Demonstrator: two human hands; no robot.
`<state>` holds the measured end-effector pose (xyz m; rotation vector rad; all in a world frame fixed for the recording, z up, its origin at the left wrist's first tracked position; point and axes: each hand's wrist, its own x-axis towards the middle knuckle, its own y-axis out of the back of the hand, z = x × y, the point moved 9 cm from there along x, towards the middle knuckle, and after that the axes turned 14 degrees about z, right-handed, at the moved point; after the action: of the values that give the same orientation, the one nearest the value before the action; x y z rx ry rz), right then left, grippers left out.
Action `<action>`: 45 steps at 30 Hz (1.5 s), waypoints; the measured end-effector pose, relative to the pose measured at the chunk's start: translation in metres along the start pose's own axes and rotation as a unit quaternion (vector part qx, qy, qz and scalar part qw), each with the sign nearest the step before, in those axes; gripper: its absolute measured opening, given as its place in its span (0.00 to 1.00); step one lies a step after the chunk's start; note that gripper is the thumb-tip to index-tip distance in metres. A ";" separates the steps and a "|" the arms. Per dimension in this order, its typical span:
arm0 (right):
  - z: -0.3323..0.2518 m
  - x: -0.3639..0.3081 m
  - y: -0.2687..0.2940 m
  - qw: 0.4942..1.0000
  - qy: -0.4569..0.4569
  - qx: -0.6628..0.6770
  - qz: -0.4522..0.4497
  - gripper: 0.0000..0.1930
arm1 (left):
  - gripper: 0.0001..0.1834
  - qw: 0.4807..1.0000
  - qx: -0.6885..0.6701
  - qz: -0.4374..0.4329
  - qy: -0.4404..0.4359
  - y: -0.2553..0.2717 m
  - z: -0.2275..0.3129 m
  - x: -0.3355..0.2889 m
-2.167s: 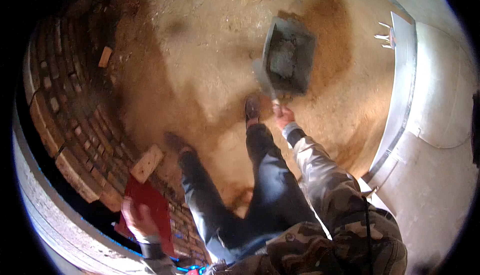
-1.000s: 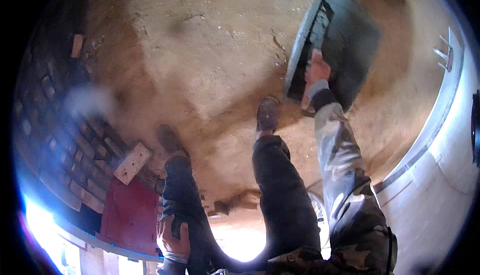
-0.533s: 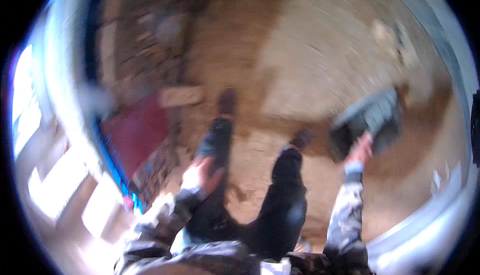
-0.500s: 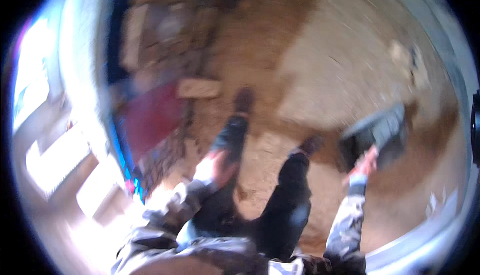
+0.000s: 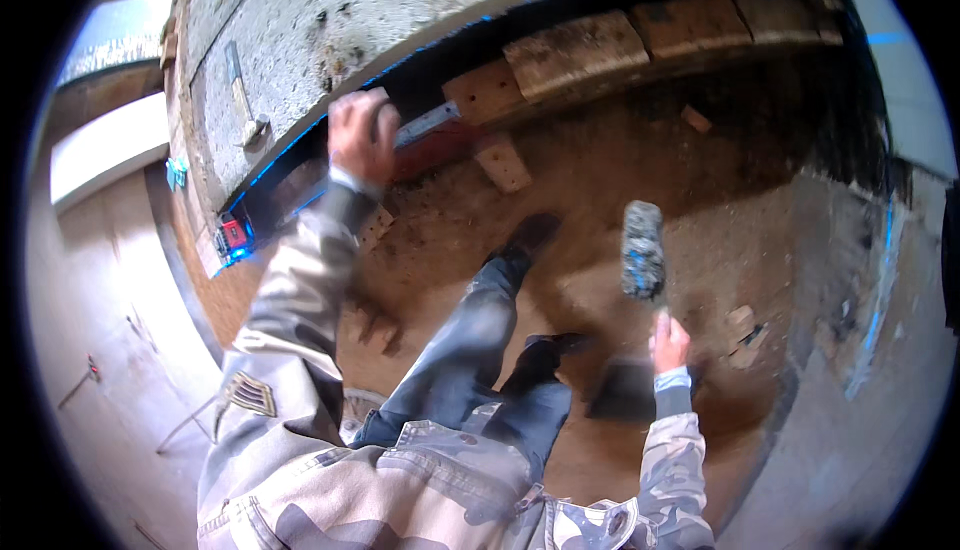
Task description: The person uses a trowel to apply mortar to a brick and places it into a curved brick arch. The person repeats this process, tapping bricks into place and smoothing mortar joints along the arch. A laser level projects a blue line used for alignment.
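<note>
My right hand [image 5: 670, 342] grips the handle of a trowel [image 5: 643, 250], its blade covered with a thick heap of wet grey mortar. Below it, a dark bucket [image 5: 618, 390] stands on the floor, partly hidden by my forearm. My left hand [image 5: 363, 137] is stretched forward to the edge of the concrete slab [image 5: 300, 35]. Its fingers are bent and slightly blurred, with a gap beside the thumb, and I make out nothing held in them. Close to it lie a grey strip [image 5: 427, 123] and a dark red board [image 5: 435, 150].
A row of bricks [image 5: 577, 53] runs along the slab, with a dark gap behind. One loose brick [image 5: 503, 164] lies before it. On the slab rests a hammer [image 5: 238, 100]. A red laser level [image 5: 233, 235] throws blue lines. Rubble [image 5: 742, 335] lies at right.
The view has swung round to the slab and brick row. My left hand has left my knee and reached forward; my right hand has lifted the mortar-laden trowel from the bucket.
</note>
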<state>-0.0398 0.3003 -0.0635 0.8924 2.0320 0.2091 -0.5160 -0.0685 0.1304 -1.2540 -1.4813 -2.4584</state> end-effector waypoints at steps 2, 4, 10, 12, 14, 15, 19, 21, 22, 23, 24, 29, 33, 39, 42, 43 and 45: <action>-0.089 0.015 -0.020 0.969 0.172 -0.166 -0.055 0.21 | 0.12 0.998 0.054 0.037 0.001 -0.004 -0.056 0.051; -0.161 0.034 -0.056 0.941 0.230 -0.224 -0.109 0.23 | 0.14 0.994 0.098 0.041 0.019 -0.024 -0.105 0.079; -0.359 0.040 -0.145 0.818 0.396 -0.374 -0.184 0.24 | 0.18 0.980 0.160 -0.035 0.114 -0.067 -0.171 0.074; -0.409 0.037 -0.172 0.773 0.427 -0.427 -0.192 0.23 | 0.19 0.981 0.145 -0.013 0.127 -0.066 -0.173 0.074; -0.447 0.030 -0.207 0.727 0.464 -0.465 -0.198 0.23 | 0.20 0.978 0.153 -0.030 0.139 -0.067 -0.173 0.076; -0.463 0.025 -0.225 0.694 0.492 -0.490 -0.187 0.22 | 0.20 0.970 0.174 -0.048 0.161 -0.070 -0.175 0.075; -0.493 0.005 -0.298 0.587 0.565 -0.556 -0.162 0.14 | 0.21 0.973 0.148 -0.064 0.163 -0.068 -0.167 0.083; -0.489 -0.011 -0.325 0.557 0.602 -0.549 -0.159 0.11 | 0.22 0.955 0.144 -0.136 0.223 -0.075 -0.176 0.076; -0.485 -0.015 -0.332 0.530 0.608 -0.570 -0.155 0.07 | 0.22 0.951 0.149 -0.139 0.232 -0.073 -0.176 0.073; -0.483 -0.017 -0.333 0.523 0.604 -0.583 -0.146 0.07 | 0.23 0.949 0.156 -0.136 0.238 -0.070 -0.178 0.074; -0.481 -0.018 -0.332 0.516 0.598 -0.597 -0.138 0.06 | 0.23 0.945 0.173 -0.136 0.243 -0.068 -0.178 0.073; -0.490 -0.029 -0.298 0.541 0.584 -0.587 -0.148 0.08 | 0.23 0.950 0.154 -0.124 0.243 -0.062 -0.177 0.079; -0.504 -0.033 -0.291 0.559 0.594 -0.563 -0.132 0.10 | 0.23 0.952 0.146 -0.127 0.236 -0.059 -0.175 0.083; -0.490 -0.011 -0.353 0.518 0.594 -0.596 -0.151 0.14 | 0.25 0.941 0.139 -0.166 0.261 -0.066 -0.181 0.079; -0.481 0.001 -0.391 0.522 0.582 -0.606 -0.149 0.11 | 0.26 0.943 0.129 -0.159 0.262 -0.067 -0.182 0.079; -0.478 0.003 -0.402 0.527 0.576 -0.601 -0.172 0.10 | 0.26 0.945 0.126 -0.149 0.262 -0.065 -0.182 0.079; -0.473 0.005 -0.418 0.537 0.551 -0.601 -0.215 0.10 | 0.26 0.944 0.123 -0.156 0.265 -0.065 -0.183 0.078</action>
<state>-0.6261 0.0840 0.0260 -0.9126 2.1990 1.9880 -0.7085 -0.1402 0.0887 -0.2899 -1.8337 -2.3932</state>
